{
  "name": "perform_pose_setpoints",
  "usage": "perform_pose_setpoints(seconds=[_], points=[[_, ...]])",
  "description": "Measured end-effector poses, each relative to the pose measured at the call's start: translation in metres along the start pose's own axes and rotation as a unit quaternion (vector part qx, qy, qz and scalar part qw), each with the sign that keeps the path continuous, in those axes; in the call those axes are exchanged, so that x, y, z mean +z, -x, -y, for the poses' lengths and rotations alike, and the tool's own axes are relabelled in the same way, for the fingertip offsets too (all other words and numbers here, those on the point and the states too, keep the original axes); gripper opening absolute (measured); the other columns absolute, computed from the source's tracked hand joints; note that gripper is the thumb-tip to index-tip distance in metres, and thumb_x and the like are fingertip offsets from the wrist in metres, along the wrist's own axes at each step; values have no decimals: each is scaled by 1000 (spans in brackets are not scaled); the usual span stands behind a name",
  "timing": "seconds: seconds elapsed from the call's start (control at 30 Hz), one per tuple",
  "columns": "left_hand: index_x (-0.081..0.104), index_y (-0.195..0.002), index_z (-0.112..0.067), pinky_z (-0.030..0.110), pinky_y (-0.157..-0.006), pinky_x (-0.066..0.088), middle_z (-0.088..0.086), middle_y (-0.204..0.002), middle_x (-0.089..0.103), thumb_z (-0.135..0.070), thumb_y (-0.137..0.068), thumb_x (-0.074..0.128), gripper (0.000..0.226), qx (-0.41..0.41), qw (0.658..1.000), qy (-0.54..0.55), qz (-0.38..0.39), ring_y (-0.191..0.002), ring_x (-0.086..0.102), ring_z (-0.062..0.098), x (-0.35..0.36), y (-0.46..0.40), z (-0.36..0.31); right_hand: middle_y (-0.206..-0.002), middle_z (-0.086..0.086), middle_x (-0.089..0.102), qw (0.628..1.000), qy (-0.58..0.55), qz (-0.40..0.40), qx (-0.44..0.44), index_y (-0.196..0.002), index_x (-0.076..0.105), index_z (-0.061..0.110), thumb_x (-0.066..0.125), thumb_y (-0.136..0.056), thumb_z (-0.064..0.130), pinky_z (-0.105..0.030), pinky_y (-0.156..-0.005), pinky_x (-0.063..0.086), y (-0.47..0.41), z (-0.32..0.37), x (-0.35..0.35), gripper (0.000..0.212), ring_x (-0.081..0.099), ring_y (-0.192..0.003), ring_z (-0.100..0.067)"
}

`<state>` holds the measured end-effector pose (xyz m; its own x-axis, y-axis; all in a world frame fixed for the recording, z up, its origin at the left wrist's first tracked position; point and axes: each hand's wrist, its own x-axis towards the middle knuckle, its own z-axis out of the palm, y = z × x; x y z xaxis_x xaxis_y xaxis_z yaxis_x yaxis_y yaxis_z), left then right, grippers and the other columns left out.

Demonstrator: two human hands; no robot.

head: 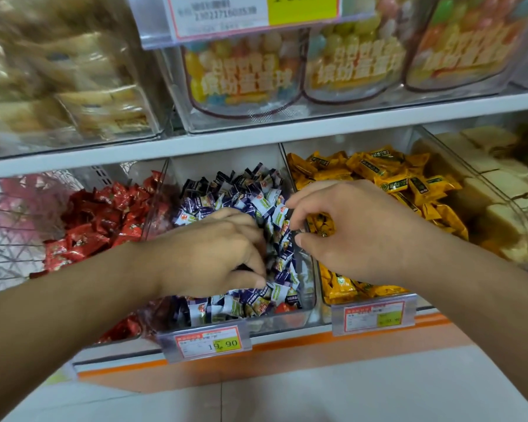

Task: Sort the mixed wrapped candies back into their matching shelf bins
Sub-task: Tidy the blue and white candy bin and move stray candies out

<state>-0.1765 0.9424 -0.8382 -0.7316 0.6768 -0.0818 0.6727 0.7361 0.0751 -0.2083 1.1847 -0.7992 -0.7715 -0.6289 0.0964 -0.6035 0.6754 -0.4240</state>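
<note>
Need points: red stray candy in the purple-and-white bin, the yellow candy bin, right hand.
red stray candy (285,307), head view, middle of its wrapper at the bin's front.
yellow candy bin (320,295), head view, clear left wall near the front.
right hand (360,229), head view, back of the hand.

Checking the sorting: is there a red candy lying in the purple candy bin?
Yes, a red candy lies among the purple-and-white candies at the front right of the middle bin.

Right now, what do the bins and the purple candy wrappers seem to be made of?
Bins: clear, hard, glossy plastic, probably acrylic; the candies show through the walls.
Purple wrappers: thin, shiny printed film, plastic or foil; they crinkle and catch the light.
</note>
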Motion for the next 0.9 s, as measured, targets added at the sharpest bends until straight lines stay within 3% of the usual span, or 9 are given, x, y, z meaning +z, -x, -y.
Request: perform_pose_setpoints(seconds=[0.17,0.27,0.37,0.5,0.6,0.77,0.9], points=[[80,-106,-40,22,-100,37,-20,-101,70,-46,-87,77,20,-10,988,151,-23,-105,53,1,10,-22,-20,-134,24,58,1000,0,-3,-8,-93,73,33,68,-93,32,-13,-104,30,0,1,1,4,48,-130,4],[81,-103,-36,21,-98,40,-18,-97,71,-44,-83,82,22,-21,987,161,-11,-100,55,2,22,-25,-22,-134,24,58,1000,3,-5,-12,-95,73,31,67,-95,31,-9,-103,29,1,-1,1,7,47,-130,5],[80,-95,-38,19,-97,32,-21,-92,68,-44,-84,81,12,-29,988,150,-31,-98,52,-3,26,-25,-21,-131,22,60,1000,10,-3,-14,-94,73,30,66,-94,30,6,-92,21,0,-1,1,7,48,-128,5],[75,-91,-40,19,-99,24,-27,-92,64,-46,-90,74,6,-68,988,133,-33,-105,48,-3,23,-19,-23,-130,21,60,1000,10,1,-12,-94,73,30,68,-94,30,3,-90,23,0,-1,2,5,49,-127,4],[72,-93,-38,20,-101,29,-25,-91,63,-42,-93,71,4,-115,982,132,-64,-102,49,-2,17,-7,-28,-130,23,59,1000,7,1,-9,-95,72,31,69,-93,30,5,-89,21,0,0,3,4,48,-125,5],[70,-88,-36,12,-74,43,-23,-87,68,-33,-93,72,6,-239,932,194,-193,-90,62,-5,-12,34,-42,-138,24,56,1000,21,8,-11,-104,74,31,68,-95,31,10,-90,12,1,3,3,11,44,-132,6],[70,-87,-40,19,-77,52,-27,-88,70,-32,-91,73,9,-323,876,190,-303,-85,67,-3,-29,84,-36,-142,19,55,999,38,10,-24,-107,73,31,67,-96,30,-10,-111,24,3,7,3,13,44,-135,3]])
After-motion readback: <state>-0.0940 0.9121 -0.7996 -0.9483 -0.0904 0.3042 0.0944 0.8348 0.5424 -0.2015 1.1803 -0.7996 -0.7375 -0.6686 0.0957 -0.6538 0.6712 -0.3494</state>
